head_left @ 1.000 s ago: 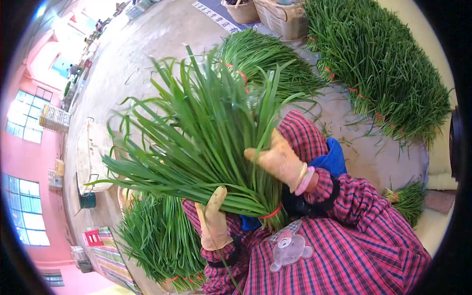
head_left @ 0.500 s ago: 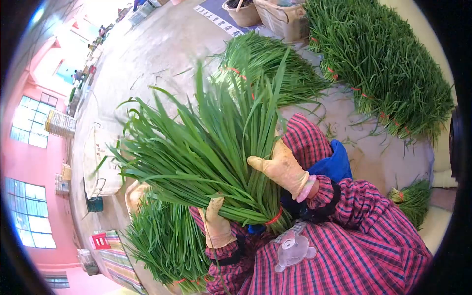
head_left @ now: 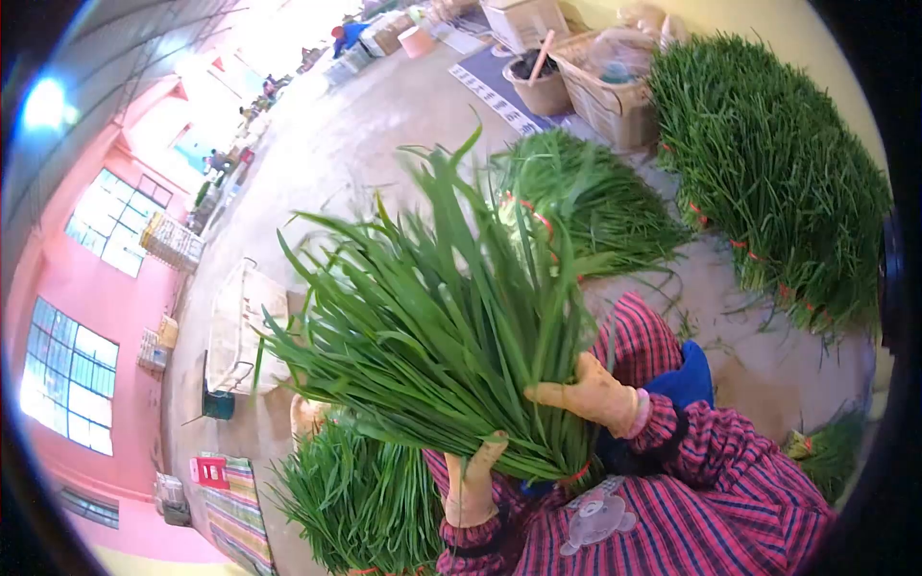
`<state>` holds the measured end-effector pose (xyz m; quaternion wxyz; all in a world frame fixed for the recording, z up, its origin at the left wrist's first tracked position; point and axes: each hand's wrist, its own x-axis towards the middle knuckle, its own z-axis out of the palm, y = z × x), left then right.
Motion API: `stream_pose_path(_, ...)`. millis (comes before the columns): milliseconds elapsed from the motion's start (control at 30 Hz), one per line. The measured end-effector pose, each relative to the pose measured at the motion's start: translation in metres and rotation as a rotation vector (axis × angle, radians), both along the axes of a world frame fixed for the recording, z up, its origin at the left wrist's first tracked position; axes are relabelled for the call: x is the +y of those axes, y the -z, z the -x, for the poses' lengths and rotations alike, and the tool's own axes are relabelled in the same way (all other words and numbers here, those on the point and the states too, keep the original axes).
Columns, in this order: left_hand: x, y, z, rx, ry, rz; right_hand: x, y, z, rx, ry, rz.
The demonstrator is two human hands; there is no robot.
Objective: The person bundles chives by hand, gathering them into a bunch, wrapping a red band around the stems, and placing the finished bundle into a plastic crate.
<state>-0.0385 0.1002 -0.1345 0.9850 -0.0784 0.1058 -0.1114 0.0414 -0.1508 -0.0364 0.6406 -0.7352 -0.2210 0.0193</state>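
Note:
A large bunch of garlic chives (head_left: 423, 317) with long flat green leaves fans out in front of me. A red band (head_left: 577, 474) circles its base, close to the bear patch on my checked smock. My left hand (head_left: 473, 488), in a pale glove, grips the lower side with the thumb up and the fingers hidden beneath. From the other side my right hand (head_left: 600, 396), also gloved, holds the bunch, its thumb lying across the leaves and its fingers hidden behind.
Banded chive piles lie at the right (head_left: 768, 173), ahead (head_left: 595, 206) and lower left (head_left: 360, 490). A small bunch (head_left: 828, 451) rests by my right elbow. Beyond are a beige basket (head_left: 615, 101), a tub (head_left: 538, 86), a white cart (head_left: 245, 326) and a striped mat (head_left: 235, 514).
The view has tilted and shifted, so the scene sits lower and further right. Both hands still hold the same bunch; its leaves have swayed slightly.

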Motion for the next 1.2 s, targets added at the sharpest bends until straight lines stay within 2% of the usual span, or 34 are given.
stream_pose_path(33,-0.015,-0.037,-0.004,-0.022,-0.007,-0.003,-0.003,-0.001,0.001,-0.243,0.017,0.164)
stream_pose_path(67,-0.047,-0.104,-0.004,-0.03,-0.112,-0.654,-0.001,0.0,0.003,-0.171,0.006,0.141)
stream_pose_path(100,-0.064,-0.145,-0.01,-0.024,-0.226,-1.303,-0.001,-0.001,0.004,-0.096,-0.007,0.119)
stream_pose_path(133,-0.055,-0.157,-0.02,-0.068,-0.182,-1.322,-0.008,-0.012,0.005,-0.393,-0.057,0.14)
stream_pose_path(167,-0.052,-0.167,-0.025,-0.076,-0.206,-1.32,-0.006,-0.017,0.004,-0.413,-0.068,0.138)
stream_pose_path(233,-0.053,-0.194,-0.03,-0.297,-0.089,-1.634,0.004,-0.02,0.006,0.036,-0.079,-0.052)
stream_pose_path(267,-0.066,-0.207,-0.035,-0.366,-0.17,-1.535,0.002,0.002,0.004,-0.239,-0.096,0.16)
stream_pose_path(300,-0.07,-0.202,-0.037,-0.377,-0.188,-1.536,0.002,0.004,0.006,-0.258,-0.099,0.159)
stream_pose_path(367,-0.07,-0.187,-0.037,-0.277,-0.15,-1.41,-0.001,0.002,0.006,-0.509,-0.025,0.225)
stream_pose_path(400,-0.071,-0.188,-0.033,-0.209,-0.115,-1.417,0.003,-0.027,0.012,0.021,-0.044,-0.071)
stream_pose_path(433,-0.07,-0.187,-0.035,-0.218,-0.123,-1.412,0.005,-0.028,0.01,0.01,-0.044,-0.067)
stream_pose_path(500,-0.068,-0.183,-0.033,-0.223,-0.073,-1.591,0.007,-0.019,0.013,0.209,-0.04,-0.285)
stream_pose_path(533,-0.071,-0.187,-0.032,-0.21,-0.063,-1.578,0.007,-0.021,0.008,0.108,-0.021,-0.19)
stream_pose_path(567,-0.073,-0.194,-0.035,-0.191,-0.167,-1.617,0.011,-0.029,0.005,0.379,-0.029,-0.517)
stream_pose_path(600,-0.075,-0.2,-0.037,-0.16,-0.261,-1.652,0.009,-0.029,-0.006,0.298,-0.015,-0.442)
stream_pose_path(633,-0.065,-0.198,-0.037,-0.098,-0.215,-1.641,0.004,-0.04,-0.012,0.529,-0.033,-0.511)
stream_pose_path(667,-0.06,-0.195,-0.035,-0.001,-0.272,-1.636,0.0,-0.044,-0.021,0.546,-0.038,-0.58)
stream_pose_path(700,-0.047,-0.181,-0.035,0.045,-0.109,-1.681,0.002,-0.04,-0.031,0.471,0.04,-0.708)
stream_pose_path(733,-0.039,-0.176,-0.031,-0.205,-0.185,-1.631,-0.003,-0.054,-0.038,0.527,0.065,-0.771)
stream_pose_path(767,-0.042,-0.176,-0.028,-0.293,-0.226,-1.614,-0.01,-0.067,-0.045,0.572,0.074,-0.783)
stream_pose_path(833,-0.031,-0.155,-0.02,-0.204,-0.154,-1.507,-0.022,-0.08,-0.059,0.618,0.09,-0.789)
stream_pose_path(900,-0.03,-0.144,-0.002,-0.241,-0.108,-1.46,-0.027,-0.082,-0.066,0.593,0.105,-0.785)
stream_pose_path(967,-0.035,-0.122,0.001,-0.316,0.13,-1.654,-0.028,-0.065,-0.08,0.609,0.087,-0.831)
stream_pose_path(1000,-0.049,-0.133,0.0,-0.324,0.258,-1.583,-0.027,-0.061,-0.083,0.621,0.067,-0.888)
stream_pose_path(1033,-0.059,-0.117,-0.004,-0.367,0.215,-1.453,-0.025,-0.06,-0.084,0.63,0.06,-0.875)
stream_pose_path(1100,-0.066,-0.103,-0.009,-0.289,0.393,-1.244,-0.02,-0.065,-0.084,0.719,0.066,-0.98)
stream_pose_path(1200,-0.078,-0.11,-0.005,-0.262,0.38,-1.205,-0.022,-0.058,-0.086,0.688,0.074,-0.897)
